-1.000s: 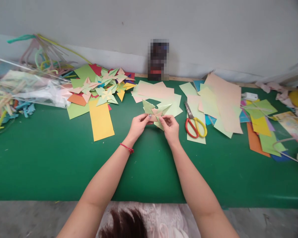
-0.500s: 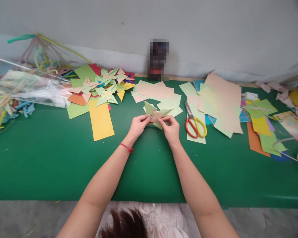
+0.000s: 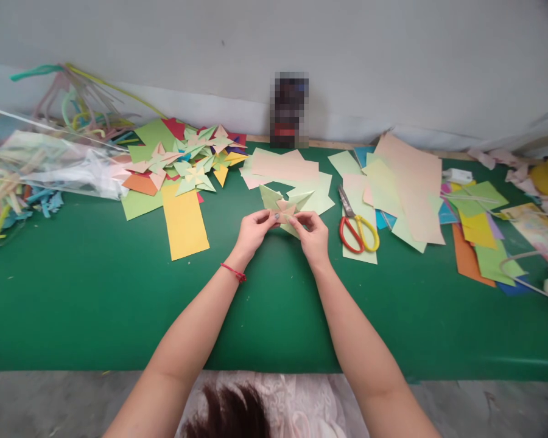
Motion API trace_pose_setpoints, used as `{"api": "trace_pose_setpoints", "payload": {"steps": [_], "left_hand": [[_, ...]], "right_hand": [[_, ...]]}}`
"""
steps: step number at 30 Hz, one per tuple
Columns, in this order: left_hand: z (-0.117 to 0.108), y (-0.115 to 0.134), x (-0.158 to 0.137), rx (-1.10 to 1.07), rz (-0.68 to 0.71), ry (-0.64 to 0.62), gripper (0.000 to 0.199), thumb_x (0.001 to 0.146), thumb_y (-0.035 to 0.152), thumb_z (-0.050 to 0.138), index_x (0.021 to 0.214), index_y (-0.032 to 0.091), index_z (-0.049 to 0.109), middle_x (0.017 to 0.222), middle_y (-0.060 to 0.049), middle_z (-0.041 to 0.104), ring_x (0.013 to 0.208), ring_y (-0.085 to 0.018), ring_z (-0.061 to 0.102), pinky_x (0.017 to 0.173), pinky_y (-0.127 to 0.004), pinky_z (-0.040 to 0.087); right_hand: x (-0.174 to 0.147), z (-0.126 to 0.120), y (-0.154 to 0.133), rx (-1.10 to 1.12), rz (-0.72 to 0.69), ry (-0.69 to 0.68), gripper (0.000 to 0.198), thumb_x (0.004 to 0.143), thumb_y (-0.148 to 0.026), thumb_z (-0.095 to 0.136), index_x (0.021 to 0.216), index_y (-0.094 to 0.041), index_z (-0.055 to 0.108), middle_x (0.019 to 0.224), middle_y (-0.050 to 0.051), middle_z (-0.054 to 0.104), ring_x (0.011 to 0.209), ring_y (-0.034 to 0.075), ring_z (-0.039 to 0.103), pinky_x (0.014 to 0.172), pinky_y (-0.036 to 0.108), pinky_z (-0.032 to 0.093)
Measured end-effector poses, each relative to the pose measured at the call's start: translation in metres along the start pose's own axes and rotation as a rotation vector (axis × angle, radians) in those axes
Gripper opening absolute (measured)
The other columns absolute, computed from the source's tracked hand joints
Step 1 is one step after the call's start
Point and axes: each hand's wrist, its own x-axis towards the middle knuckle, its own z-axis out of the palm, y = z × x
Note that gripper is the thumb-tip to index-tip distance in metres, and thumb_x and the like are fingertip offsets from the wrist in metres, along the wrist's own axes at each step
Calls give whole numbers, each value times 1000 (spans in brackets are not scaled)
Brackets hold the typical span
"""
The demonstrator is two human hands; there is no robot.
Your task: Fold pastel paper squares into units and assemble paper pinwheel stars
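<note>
At table [image 3: 274,322], folded paper [image 3: 287,207]; left hand [image 3: 252,233], right hand [image 3: 315,237] pinching.

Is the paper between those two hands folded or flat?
Folded: the paper shows pointed green flaps spreading out from a pinkish middle.

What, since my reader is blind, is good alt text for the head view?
Left hand and right hand hold a folded green and pink paper shape at a green table; scissors lie on pale paper at right, paper stars at left.
</note>
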Motion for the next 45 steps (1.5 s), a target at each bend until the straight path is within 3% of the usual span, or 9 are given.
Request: {"api": "trace_pose_setpoints", "payload": {"steps": [3, 7, 15, 21, 29, 37, 45], "left_hand": [[0, 1, 0, -41, 5, 28, 29, 69, 36, 67, 87, 13, 68, 91, -7, 69, 87, -18, 62, 86, -37, 49], [0, 4, -1, -25, -11, 9, 31, 68, 36, 69, 87, 12, 67, 91, -8, 69, 87, -19, 62, 86, -38, 49], [-1, 3, 0, -4, -25, -26, 31, 66, 34, 70, 88, 12, 66, 91, -9, 68, 87, -20, 62, 83, -36, 49], [-3, -4, 1, 176, -37, 64, 34, 63, 37, 71, 82, 10, 67, 83, -8, 68, 76, -19, 61, 74, -32, 47], [-2, -2, 1, 173, -38, 71, 32, 61, 37, 71, 79, 11, 67, 78, -6, 66, 70, -16, 57, 69, -29, 44], [1, 0, -4, 198, -72, 91, 34, 60, 41, 70, 59, 12, 54, 56, 3, 47, 54, -7, 40, 53, -21, 32], [0, -4, -2, 207, 18, 130, 26, 63, 32, 67, 56, 12, 52, 56, 3, 45, 54, -7, 39, 54, -21, 33]], "right_hand": [[0, 1, 1, 109, 99, -8, 32, 69, -44, 65, 90, -21, 54, 75, 0, 64, 72, 17, 62, 60, 32, 55], [-1, 2, 3, 129, 155, -55, 30, 69, -46, 64, 81, -19, 58, 72, 1, 66, 66, 17, 63, 60, 34, 57], [-1, 0, 5, 73, 75, -41, 23, 69, -43, 65, 72, -20, 60, 64, -1, 63, 61, 14, 60, 57, 30, 54], [-3, 3, 6, 2, 39, -95, 23, 70, -42, 64, 73, -19, 63, 67, 0, 62, 60, 14, 57, 58, 29, 51], [-3, 1, 3, -59, -4, -119, 24, 78, -42, 56, 74, -19, 61, 68, 0, 62, 60, 13, 55, 57, 26, 45], [-6, 3, -4, -195, -121, -73, 24, 80, -40, 53, 73, -18, 61, 67, -1, 60, 61, 12, 54, 59, 24, 44], [-7, 10, 0, 108, 99, -211, 24, 76, -44, 58, 79, -21, 52, 59, -3, 62, 51, 13, 59, 50, 26, 51]]}}
